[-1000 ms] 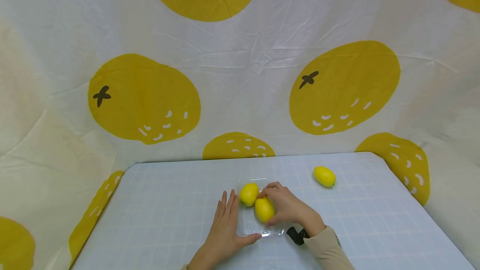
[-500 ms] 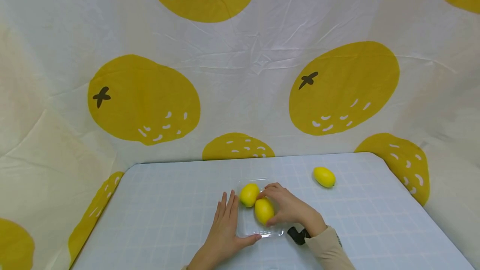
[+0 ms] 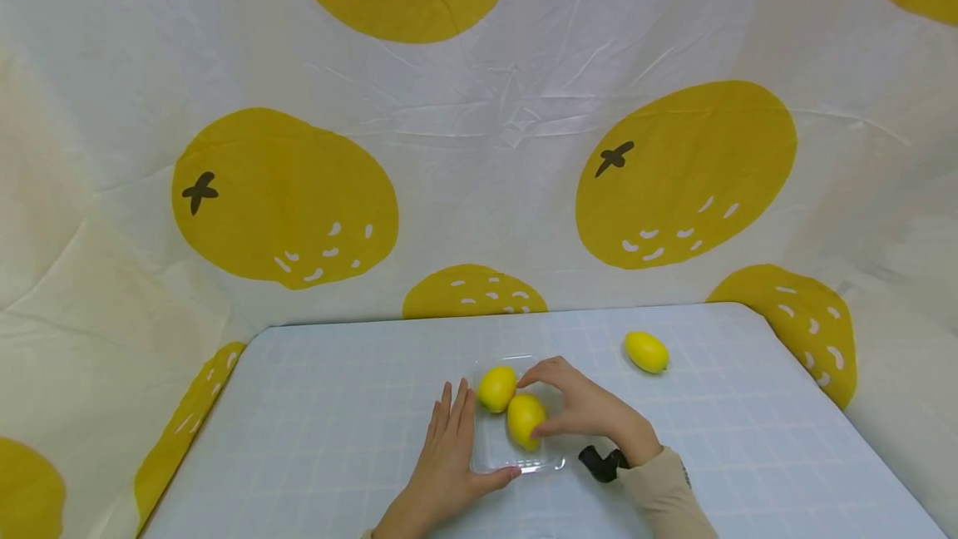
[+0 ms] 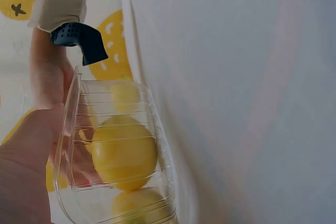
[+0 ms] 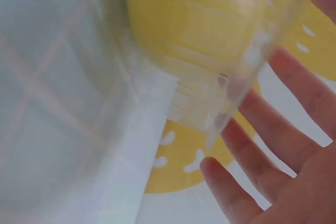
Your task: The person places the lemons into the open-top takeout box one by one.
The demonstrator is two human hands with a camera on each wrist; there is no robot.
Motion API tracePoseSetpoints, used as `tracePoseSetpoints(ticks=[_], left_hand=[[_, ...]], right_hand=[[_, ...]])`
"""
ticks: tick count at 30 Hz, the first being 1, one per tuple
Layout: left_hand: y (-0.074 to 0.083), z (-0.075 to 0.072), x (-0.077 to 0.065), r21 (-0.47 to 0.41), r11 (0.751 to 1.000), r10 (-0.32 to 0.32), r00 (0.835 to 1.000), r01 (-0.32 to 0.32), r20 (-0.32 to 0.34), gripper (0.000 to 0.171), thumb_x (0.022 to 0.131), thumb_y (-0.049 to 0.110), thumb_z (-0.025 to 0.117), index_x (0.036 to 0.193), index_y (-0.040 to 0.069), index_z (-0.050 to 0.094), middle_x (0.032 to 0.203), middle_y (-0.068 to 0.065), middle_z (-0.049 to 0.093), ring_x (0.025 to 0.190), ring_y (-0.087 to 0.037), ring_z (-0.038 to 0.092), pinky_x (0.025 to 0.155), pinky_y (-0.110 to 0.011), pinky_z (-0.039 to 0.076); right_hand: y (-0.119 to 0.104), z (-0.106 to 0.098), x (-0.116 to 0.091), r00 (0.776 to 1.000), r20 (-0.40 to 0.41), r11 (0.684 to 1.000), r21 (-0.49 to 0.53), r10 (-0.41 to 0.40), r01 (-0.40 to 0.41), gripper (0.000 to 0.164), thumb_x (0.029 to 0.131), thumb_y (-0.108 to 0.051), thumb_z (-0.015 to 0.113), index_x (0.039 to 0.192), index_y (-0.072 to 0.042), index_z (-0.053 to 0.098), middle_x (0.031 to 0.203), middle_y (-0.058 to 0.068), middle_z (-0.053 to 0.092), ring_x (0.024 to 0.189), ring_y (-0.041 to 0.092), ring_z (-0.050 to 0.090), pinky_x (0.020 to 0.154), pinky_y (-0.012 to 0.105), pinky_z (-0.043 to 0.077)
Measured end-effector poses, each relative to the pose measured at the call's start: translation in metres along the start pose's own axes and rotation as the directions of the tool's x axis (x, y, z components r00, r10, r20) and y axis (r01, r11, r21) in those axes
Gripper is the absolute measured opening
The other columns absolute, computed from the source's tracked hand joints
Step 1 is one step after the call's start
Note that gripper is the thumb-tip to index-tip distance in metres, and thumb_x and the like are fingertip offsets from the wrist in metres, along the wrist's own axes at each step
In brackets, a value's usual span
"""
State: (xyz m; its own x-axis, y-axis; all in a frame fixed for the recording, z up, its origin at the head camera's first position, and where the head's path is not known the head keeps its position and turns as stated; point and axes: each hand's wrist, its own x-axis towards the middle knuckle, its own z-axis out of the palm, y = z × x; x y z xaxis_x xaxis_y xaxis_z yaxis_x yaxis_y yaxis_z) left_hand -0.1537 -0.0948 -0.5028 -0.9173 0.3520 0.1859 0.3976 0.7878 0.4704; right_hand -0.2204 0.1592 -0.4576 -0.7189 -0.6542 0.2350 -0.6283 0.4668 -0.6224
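Note:
A clear plastic container (image 3: 490, 457) stands on the table with two lemons in it. One lemon (image 3: 497, 389) lies toward the back left, the other lemon (image 3: 525, 420) in front of it to the right. My left hand (image 3: 446, 449) rests along the container's left side with straight fingers, its thumb along the front rim. Around the front lemon my right hand (image 3: 587, 407) is spread wide, thumb tip at the fruit and fingers apart from it. In the right wrist view, the right fingers (image 5: 262, 119) stretch out at the container's rim. The left wrist view shows a lemon (image 4: 126, 153) through the ridged wall.
A third lemon (image 3: 647, 353) lies on the table toward the back right. The table (image 3: 337, 414) has a pale checked cloth. A dark wrist device (image 3: 601, 464) sits under the right wrist. Behind the table hangs a white curtain (image 3: 486, 190) printed with yellow fruit.
My right hand has loosened from the front lemon, its fingers lifting and spreading as it moves slightly right. The left hand and the container stay put.

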Motion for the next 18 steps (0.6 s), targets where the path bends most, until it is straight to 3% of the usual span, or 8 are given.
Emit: tracePoseSetpoints(ticks=[9,14,18], left_hand=[[0.001,0.000,0.000,-0.013,1.000,-0.023,1.000,0.023,0.012,0.124,0.075,0.080,0.061,0.156,-0.004,0.019,0.165,-0.018,0.009,0.151,-0.036,-0.002,0.118,-0.059,0.009],[0.001,0.000,0.000,-0.022,0.999,-0.036,0.999,0.036,0.018,0.125,0.074,0.080,0.063,0.156,-0.004,0.019,0.165,-0.017,0.009,0.151,-0.035,-0.002,0.118,-0.059,0.009],[0.002,0.001,0.000,-0.024,0.999,-0.025,1.000,0.025,0.006,0.125,0.074,0.080,0.063,0.155,-0.004,0.019,0.165,-0.017,0.009,0.151,-0.036,-0.001,0.118,-0.059,0.009]], right_hand=[[0.010,-0.033,-0.011,0.997,-0.062,0.998,0.024,0.053,-0.052,0.056,0.078,-0.027,0.086,0.128,-0.025,0.061,0.129,-0.008,0.059,0.121,0.020,0.050,0.101,0.051,0.043],[0.020,-0.059,-0.019,0.987,-0.121,0.994,-0.007,0.108,-0.110,0.055,0.079,-0.037,0.084,0.128,-0.031,0.061,0.129,-0.011,0.059,0.120,0.017,0.051,0.098,0.051,0.046],[0.032,-0.082,-0.028,0.976,-0.166,0.990,0.019,0.142,-0.141,0.054,0.078,-0.039,0.084,0.127,-0.032,0.061,0.130,-0.011,0.060,0.123,0.017,0.051,0.102,0.055,0.041]])
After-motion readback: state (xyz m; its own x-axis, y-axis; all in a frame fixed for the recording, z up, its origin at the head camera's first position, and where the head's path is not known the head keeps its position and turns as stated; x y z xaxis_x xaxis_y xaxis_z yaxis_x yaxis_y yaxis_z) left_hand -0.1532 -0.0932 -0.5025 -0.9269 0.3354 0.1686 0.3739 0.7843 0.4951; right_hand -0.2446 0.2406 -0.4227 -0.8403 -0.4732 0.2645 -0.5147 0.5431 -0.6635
